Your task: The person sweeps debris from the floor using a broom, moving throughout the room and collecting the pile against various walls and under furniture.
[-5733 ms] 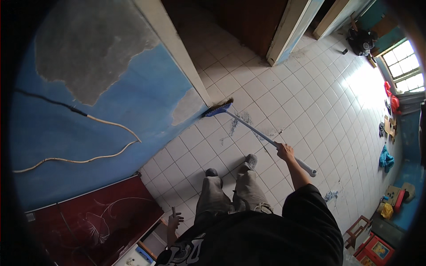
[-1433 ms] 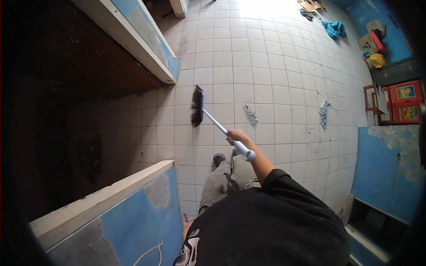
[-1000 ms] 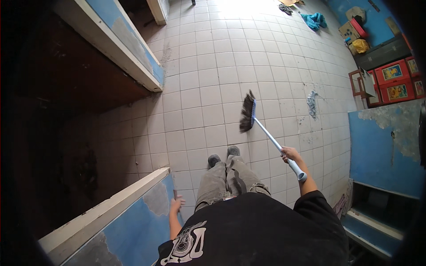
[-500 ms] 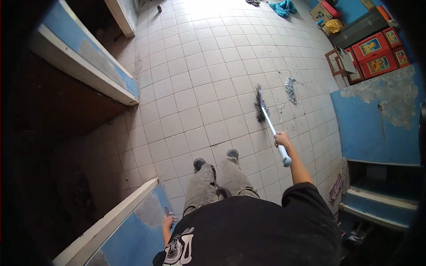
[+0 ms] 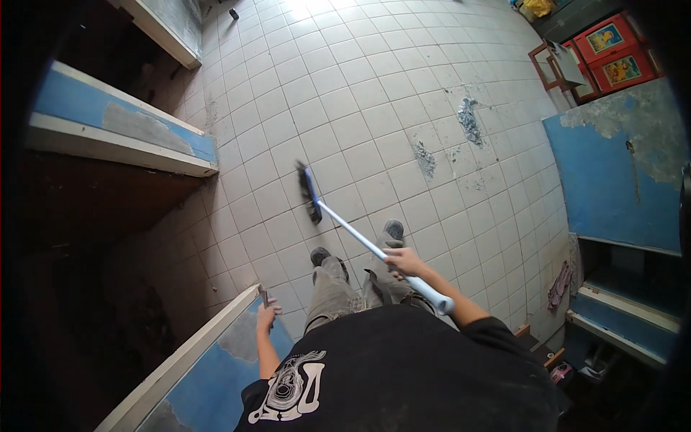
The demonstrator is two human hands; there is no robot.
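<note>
My right hand (image 5: 404,262) is wrapped round the pale handle of a broom (image 5: 353,232). Its blue head (image 5: 312,189) with dark, slightly blurred bristles is over the tiles ahead of my feet, left of centre. Low on the left, beside a blue wall, my left hand (image 5: 268,315) is partly curled around a thin brownish thing (image 5: 264,296) too small to make out. Right of the broom lie two heaps of grey crumbled debris: a larger one (image 5: 469,122) farther off and a smaller one (image 5: 425,160) nearer me.
White-edged blue walls (image 5: 155,137) jut in from the left. To the right are a peeling blue panel (image 5: 612,173), a wooden frame (image 5: 551,68) and red picture boxes (image 5: 612,54). A cloth (image 5: 559,284) hangs beside shelves. My shoes (image 5: 321,256) stand on the tiles (image 5: 338,137).
The broom has swung left, away from the debris, baring the smaller heap. My right hand has moved left and closer to my body; my left hand has risen slightly.
</note>
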